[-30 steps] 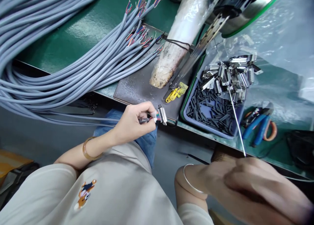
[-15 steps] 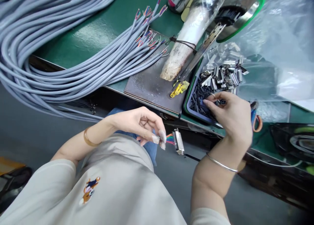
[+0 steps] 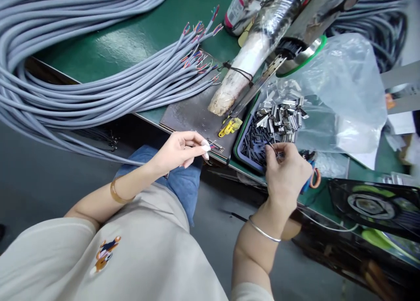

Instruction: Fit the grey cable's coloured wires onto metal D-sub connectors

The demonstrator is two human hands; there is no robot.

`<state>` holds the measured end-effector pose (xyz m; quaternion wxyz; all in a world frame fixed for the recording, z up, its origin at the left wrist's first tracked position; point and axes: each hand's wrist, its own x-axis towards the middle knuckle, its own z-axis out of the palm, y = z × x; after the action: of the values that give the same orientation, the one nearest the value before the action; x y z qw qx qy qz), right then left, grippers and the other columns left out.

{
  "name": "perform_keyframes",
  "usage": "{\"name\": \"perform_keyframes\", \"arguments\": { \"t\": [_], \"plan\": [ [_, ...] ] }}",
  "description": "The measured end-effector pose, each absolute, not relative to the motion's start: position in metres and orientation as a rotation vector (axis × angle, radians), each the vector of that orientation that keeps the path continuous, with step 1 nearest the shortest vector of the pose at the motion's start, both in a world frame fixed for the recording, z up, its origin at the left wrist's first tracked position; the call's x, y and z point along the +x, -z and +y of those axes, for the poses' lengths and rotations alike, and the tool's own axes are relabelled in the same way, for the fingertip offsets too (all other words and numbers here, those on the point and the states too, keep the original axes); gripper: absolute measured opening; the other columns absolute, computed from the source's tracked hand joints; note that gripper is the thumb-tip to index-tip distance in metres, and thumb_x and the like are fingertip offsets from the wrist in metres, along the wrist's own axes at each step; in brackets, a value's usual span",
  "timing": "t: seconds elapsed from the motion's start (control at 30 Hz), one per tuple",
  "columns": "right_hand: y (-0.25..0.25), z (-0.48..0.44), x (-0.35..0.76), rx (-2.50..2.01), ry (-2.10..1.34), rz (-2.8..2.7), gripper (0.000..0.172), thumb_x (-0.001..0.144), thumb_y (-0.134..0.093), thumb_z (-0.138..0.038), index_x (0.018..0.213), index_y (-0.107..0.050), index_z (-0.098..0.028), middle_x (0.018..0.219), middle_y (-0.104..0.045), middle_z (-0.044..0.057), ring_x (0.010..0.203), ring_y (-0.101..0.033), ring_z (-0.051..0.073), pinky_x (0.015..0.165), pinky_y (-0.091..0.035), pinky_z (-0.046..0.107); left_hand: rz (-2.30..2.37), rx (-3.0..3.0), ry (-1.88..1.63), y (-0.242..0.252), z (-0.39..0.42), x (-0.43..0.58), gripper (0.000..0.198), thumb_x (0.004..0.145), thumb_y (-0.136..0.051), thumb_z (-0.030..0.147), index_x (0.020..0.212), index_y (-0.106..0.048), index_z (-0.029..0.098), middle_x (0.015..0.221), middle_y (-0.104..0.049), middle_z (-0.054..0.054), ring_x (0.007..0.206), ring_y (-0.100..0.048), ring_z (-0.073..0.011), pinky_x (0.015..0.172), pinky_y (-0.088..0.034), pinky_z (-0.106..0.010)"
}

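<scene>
My left hand [image 3: 188, 150] is closed in a pinch on the coloured wires of a metal multi-pin connector [image 3: 217, 147], which lies at the front edge of the dark board [image 3: 183, 117]. Its fingertips hide where the wires end. My right hand [image 3: 285, 167] reaches to the front of a blue-purple tray [image 3: 252, 162], thumb and fingers pinched together; a thin, shiny sliver shows by the fingertips, too small to name. Short black tubes [image 3: 254, 141] fill the tray's near part, and silver metal connector parts [image 3: 282, 117] are heaped behind them.
Grey cables [image 3: 131, 89] with stripped coloured ends sweep across the left. A wrapped white post [image 3: 234, 80] and a yellow clip [image 3: 229, 127] stand over the board. Orange-handled scissors [image 3: 315, 178], a plastic bag [image 3: 344, 91] and a black fan [image 3: 370, 204] are at right.
My left hand has raised the wired connector from beyond the table edge onto the board's front edge. My right hand stays pinched at the tray, a little nearer its front. The whole view has shifted.
</scene>
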<state>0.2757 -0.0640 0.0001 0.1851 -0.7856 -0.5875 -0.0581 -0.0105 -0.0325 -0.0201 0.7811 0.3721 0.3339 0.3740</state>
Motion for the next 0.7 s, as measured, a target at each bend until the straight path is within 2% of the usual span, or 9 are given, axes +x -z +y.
{"name": "perform_keyframes", "arguments": {
  "t": [0.1, 0.17, 0.27, 0.33, 0.43, 0.57, 0.7],
  "plan": [
    [0.001, -0.069, 0.268, -2.181, 0.245, -1.601, 0.015, 0.092, -0.064, -0.032, 0.089, -0.070, -0.018, 0.081, -0.070, 0.006, 0.065, -0.056, 0.017, 0.070, -0.038, 0.033, 0.762, 0.842, -0.816, 0.019, -0.034, -0.011, 0.018, 0.080, -0.079, 0.025, 0.084, -0.070, 0.011, 0.076, -0.076, -0.004, 0.036, -0.044, 0.0004, 0.036, -0.028, -0.015],
    [-0.001, -0.071, 0.257, -2.112, 0.303, -1.520, 0.018, 0.092, -0.061, -0.032, 0.088, -0.072, -0.018, 0.086, -0.071, 0.008, 0.075, -0.061, 0.020, 0.073, -0.041, 0.034, 0.773, 0.865, -0.810, 0.015, -0.034, -0.009, 0.016, 0.079, -0.078, 0.023, 0.085, -0.071, 0.010, 0.074, -0.075, -0.004, 0.037, -0.043, 0.0005, 0.035, -0.027, -0.015],
    [-0.007, -0.078, 0.233, -1.931, 0.250, -1.275, 0.018, 0.090, -0.064, -0.033, 0.089, -0.074, -0.018, 0.087, -0.071, 0.007, 0.079, -0.064, 0.020, 0.068, -0.043, 0.033, 0.792, 0.897, -0.788, 0.009, -0.035, -0.006, 0.017, 0.078, -0.079, 0.023, 0.085, -0.072, 0.009, 0.072, -0.074, -0.003, 0.037, -0.041, 0.0004, 0.035, -0.027, -0.015],
    [-0.012, -0.085, 0.212, -1.737, 0.009, -1.156, 0.015, 0.088, -0.069, -0.033, 0.091, -0.074, -0.018, 0.088, -0.072, 0.006, 0.076, -0.065, 0.018, 0.063, -0.044, 0.030, 0.801, 0.924, -0.784, 0.006, -0.036, -0.005, 0.017, 0.077, -0.078, 0.022, 0.085, -0.073, 0.009, 0.071, -0.072, -0.003, 0.039, -0.041, 0.0003, 0.035, -0.028, -0.015],
    [-0.014, -0.094, 0.185, -1.571, -0.334, -1.244, 0.012, 0.088, -0.073, -0.032, 0.084, -0.073, -0.020, 0.081, -0.069, 0.001, 0.069, -0.062, 0.013, 0.058, -0.043, 0.026, 0.810, 0.967, -0.790, 0.002, -0.038, -0.003, 0.016, 0.077, -0.077, 0.021, 0.085, -0.073, 0.008, 0.069, -0.069, -0.001, 0.042, -0.042, 0.0000, 0.037, -0.031, -0.014],
    [-0.011, -0.096, 0.167, -1.550, -0.451, -1.348, 0.015, 0.095, -0.068, -0.031, 0.084, -0.072, -0.020, 0.080, -0.065, -0.001, 0.060, -0.051, 0.008, 0.051, -0.035, 0.025, 0.807, 1.007, -0.800, -0.001, -0.041, -0.002, 0.014, 0.075, -0.076, 0.019, 0.083, -0.073, 0.008, 0.067, -0.067, 0.000, 0.047, -0.046, -0.0016, 0.041, -0.035, -0.014],
    [-0.011, -0.094, 0.165, -1.539, -0.490, -1.415, 0.018, 0.096, -0.066, -0.032, 0.084, -0.070, -0.020, 0.081, -0.065, 0.000, 0.063, -0.053, 0.009, 0.051, -0.034, 0.025, 0.783, 1.077, -0.804, -0.001, -0.042, -0.003, 0.013, 0.077, -0.074, 0.020, 0.084, -0.074, 0.009, 0.058, -0.059, 0.004, 0.045, -0.042, -0.0024, 0.042, -0.035, -0.016]
  ]
}}
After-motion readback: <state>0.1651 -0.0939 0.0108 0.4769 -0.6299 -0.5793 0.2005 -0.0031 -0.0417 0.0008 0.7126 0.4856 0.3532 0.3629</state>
